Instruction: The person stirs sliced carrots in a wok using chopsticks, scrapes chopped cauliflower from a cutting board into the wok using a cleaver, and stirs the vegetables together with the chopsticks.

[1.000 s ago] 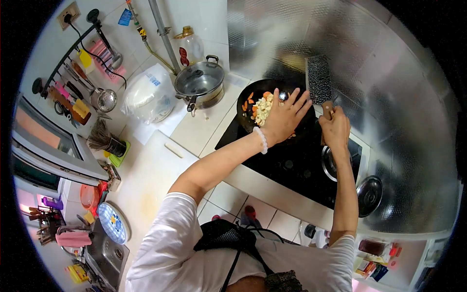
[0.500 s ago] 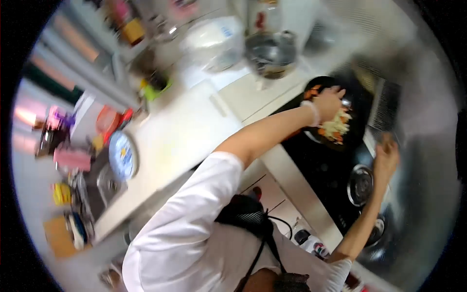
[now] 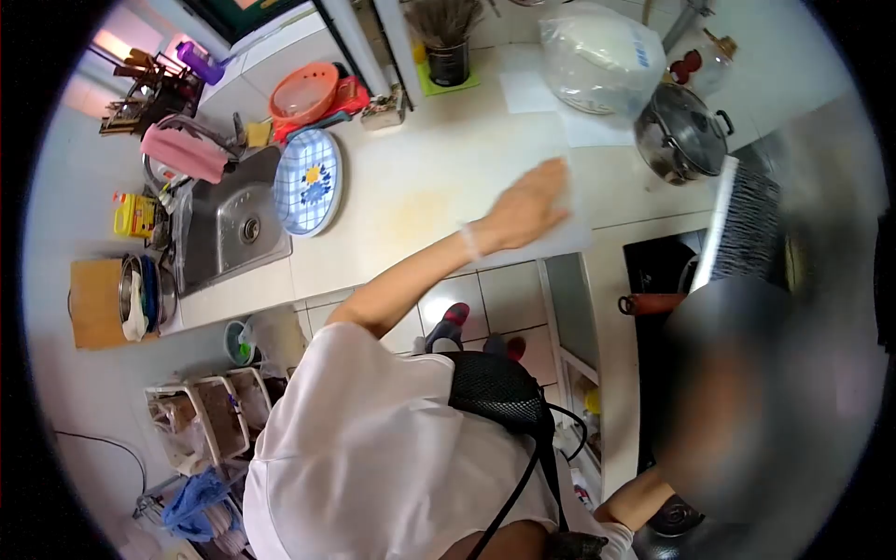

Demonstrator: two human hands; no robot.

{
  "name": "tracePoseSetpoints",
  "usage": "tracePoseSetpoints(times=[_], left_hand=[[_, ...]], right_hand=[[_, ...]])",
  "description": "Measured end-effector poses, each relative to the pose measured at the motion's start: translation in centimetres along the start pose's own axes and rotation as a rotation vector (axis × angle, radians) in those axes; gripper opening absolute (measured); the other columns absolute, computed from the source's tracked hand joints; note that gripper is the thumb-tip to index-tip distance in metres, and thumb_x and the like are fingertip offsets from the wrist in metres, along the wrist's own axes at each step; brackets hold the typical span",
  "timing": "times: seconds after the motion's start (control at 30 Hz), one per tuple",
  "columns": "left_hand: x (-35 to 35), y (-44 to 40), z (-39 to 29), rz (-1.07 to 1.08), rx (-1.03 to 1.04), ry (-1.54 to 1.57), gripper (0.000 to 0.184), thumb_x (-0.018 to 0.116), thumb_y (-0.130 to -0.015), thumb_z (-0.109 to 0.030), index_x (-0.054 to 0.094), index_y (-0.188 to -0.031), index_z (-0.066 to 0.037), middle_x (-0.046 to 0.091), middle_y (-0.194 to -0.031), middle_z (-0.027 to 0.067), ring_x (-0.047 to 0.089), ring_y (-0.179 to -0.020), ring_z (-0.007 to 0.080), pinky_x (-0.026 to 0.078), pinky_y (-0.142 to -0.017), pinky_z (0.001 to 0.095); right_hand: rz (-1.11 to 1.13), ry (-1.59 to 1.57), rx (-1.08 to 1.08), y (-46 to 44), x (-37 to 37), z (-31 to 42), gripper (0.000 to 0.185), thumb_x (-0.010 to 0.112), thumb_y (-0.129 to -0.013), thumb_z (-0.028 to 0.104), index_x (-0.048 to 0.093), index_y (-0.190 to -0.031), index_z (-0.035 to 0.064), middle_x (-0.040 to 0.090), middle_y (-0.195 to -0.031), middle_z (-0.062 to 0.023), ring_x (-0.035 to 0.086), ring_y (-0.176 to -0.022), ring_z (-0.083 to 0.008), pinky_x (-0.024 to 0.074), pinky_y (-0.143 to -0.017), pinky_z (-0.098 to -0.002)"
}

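My left hand (image 3: 530, 207), with a pale band at the wrist, is over the right part of a white cutting board (image 3: 546, 135) on the counter. Its fingers are stretched out and hold nothing visible; contact with the board is unclear. A yellowish stain marks the board. On the right, my right forearm (image 3: 639, 497) reaches over the black stove. A dark, smeared patch covers my right hand (image 3: 714, 411), so its fingers cannot be made out. A reddish-brown handle (image 3: 653, 303) juts over the stove edge; the pan is mostly hidden.
Left of the board, a blue checked plate (image 3: 310, 182) stands beside the sink (image 3: 233, 224). A lidded steel pot (image 3: 681, 135) and a bagged white item (image 3: 602, 61) stand at the back. An orange colander (image 3: 305, 91) is near the window. A grey, blurred surface fills the right side.
The view has turned left. My left hand has gone from over the pan of chopped vegetables to over the board. The vegetables are now hidden, and my right hand has become blurred.
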State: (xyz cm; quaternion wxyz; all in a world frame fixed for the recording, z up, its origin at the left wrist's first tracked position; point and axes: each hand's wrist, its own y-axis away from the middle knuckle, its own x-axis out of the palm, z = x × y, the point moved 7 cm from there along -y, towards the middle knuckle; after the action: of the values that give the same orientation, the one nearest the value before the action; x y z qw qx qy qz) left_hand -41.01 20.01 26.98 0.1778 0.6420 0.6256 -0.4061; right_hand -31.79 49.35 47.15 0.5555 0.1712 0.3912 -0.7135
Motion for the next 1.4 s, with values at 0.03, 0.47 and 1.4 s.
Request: tracePoseSetpoints(times=[0.03,0.47,1.4], left_hand=[[-0.8,3.0,3.0,-0.002,-0.060,-0.092,0.069,0.056,-0.088,-0.030,0.027,-0.139,0.007,0.027,-0.145,0.0255,0.025,-0.136,0.0370,0.020,-0.114,0.0405],[-2.7,20.6,15.2,0.215,-0.361,-0.575,0.087,0.047,-0.086,-0.057,0.021,-0.143,0.004,0.019,-0.151,0.0177,0.017,-0.141,0.0300,0.015,-0.112,0.0480],[-4.0,16.3,16.4,0.162,-0.208,-0.123,0.066,0.053,-0.090,-0.032,0.030,-0.139,0.005,0.028,-0.146,0.0231,0.026,-0.137,0.0329,0.019,-0.113,0.0412]], right_hand=[[0.033,-0.049,-0.011,0.7,2.2,0.6,0.017,0.071,-0.063,0.002,0.058,-0.072,-0.0037,0.045,-0.057,-0.0069,0.040,-0.052,-0.0170,0.0342,-0.047,-0.0301],[0.704,0.022,0.175,8.9,32.0,-3.6,0.036,0.065,-0.079,0.024,0.051,-0.100,-0.0008,0.063,-0.086,-0.0227,0.061,-0.082,-0.0411,0.0464,-0.070,-0.0485],[0.730,0.248,-0.346,5.5,43.7,-0.1,0.026,0.062,-0.081,0.024,0.050,-0.091,0.0029,0.062,-0.072,-0.0170,0.062,-0.066,-0.0379,0.0485,-0.061,-0.0500]])
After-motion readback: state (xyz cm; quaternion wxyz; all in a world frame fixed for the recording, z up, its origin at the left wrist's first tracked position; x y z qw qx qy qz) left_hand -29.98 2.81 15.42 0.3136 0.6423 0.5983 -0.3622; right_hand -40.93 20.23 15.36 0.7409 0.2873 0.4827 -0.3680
